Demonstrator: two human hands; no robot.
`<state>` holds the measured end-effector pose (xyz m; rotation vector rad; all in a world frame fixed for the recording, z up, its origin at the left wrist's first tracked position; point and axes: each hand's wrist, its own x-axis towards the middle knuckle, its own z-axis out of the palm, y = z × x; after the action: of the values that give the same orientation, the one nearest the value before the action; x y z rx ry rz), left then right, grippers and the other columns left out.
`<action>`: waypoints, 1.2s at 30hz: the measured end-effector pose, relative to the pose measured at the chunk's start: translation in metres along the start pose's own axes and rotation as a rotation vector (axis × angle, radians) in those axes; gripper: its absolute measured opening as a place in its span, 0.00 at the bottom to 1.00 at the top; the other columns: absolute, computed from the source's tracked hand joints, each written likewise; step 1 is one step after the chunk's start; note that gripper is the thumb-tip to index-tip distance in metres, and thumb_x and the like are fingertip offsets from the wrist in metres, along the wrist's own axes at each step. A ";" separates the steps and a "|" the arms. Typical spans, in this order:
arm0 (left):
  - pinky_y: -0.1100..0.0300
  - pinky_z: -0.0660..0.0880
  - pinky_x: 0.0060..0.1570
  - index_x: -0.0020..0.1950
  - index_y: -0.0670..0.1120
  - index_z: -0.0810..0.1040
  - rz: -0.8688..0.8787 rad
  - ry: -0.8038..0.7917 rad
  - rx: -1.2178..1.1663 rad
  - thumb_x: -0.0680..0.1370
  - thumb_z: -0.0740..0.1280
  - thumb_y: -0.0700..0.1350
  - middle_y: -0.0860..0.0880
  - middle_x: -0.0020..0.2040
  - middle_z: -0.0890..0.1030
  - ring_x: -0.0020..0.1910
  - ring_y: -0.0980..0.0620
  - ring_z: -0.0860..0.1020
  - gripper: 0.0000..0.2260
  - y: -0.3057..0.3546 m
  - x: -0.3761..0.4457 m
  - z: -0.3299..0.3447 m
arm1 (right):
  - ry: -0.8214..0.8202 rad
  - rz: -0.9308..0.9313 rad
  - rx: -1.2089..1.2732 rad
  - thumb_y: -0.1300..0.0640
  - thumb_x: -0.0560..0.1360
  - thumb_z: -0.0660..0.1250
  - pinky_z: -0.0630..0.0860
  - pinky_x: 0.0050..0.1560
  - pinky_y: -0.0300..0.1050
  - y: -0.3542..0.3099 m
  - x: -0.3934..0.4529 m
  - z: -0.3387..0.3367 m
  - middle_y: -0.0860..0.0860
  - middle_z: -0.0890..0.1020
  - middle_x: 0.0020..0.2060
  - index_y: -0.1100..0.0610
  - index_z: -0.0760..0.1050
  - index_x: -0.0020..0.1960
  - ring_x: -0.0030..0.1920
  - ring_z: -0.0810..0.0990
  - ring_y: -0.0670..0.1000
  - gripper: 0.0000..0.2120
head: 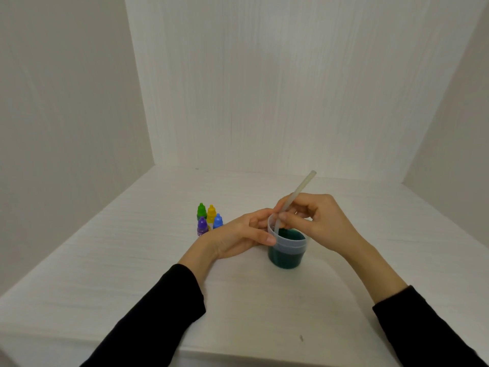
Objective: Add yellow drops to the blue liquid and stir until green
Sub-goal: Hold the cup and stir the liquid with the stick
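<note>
The left hand (238,235) is gripping the translucent plastic cup (287,243) of dark green liquid; the right hand (315,217) is pinching a pale stirring straw (296,193) inside it (bottle labels unreadable on the four small dropper bottles (209,219) far left)

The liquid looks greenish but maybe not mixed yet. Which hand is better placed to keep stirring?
Right hand: it pinches the straw standing in the cup. The left hand holds the cup's rim.
</note>
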<state>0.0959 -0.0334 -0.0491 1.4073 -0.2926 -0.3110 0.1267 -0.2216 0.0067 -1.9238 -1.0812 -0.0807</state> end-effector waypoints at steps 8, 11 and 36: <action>0.58 0.74 0.62 0.70 0.48 0.70 -0.021 0.001 0.024 0.72 0.65 0.34 0.46 0.67 0.77 0.67 0.50 0.75 0.27 -0.001 0.002 -0.001 | 0.077 0.043 -0.225 0.55 0.76 0.65 0.74 0.42 0.26 0.008 0.006 -0.003 0.37 0.79 0.41 0.44 0.76 0.49 0.44 0.80 0.39 0.06; 0.59 0.74 0.60 0.68 0.49 0.71 -0.031 0.003 0.015 0.71 0.66 0.33 0.49 0.64 0.79 0.64 0.51 0.77 0.26 -0.001 0.002 -0.002 | 0.082 0.031 -0.308 0.55 0.76 0.65 0.74 0.42 0.29 0.009 0.005 -0.009 0.40 0.80 0.41 0.45 0.76 0.48 0.43 0.79 0.41 0.06; 0.48 0.69 0.69 0.73 0.44 0.66 -0.008 0.024 0.032 0.70 0.66 0.33 0.41 0.72 0.71 0.70 0.44 0.71 0.31 -0.002 0.002 -0.001 | 0.018 -0.004 0.049 0.63 0.72 0.69 0.79 0.47 0.38 -0.001 -0.002 0.000 0.47 0.85 0.38 0.49 0.80 0.44 0.42 0.84 0.46 0.09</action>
<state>0.0977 -0.0333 -0.0510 1.4430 -0.2733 -0.2969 0.1248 -0.2227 0.0062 -1.8737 -1.0661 -0.0724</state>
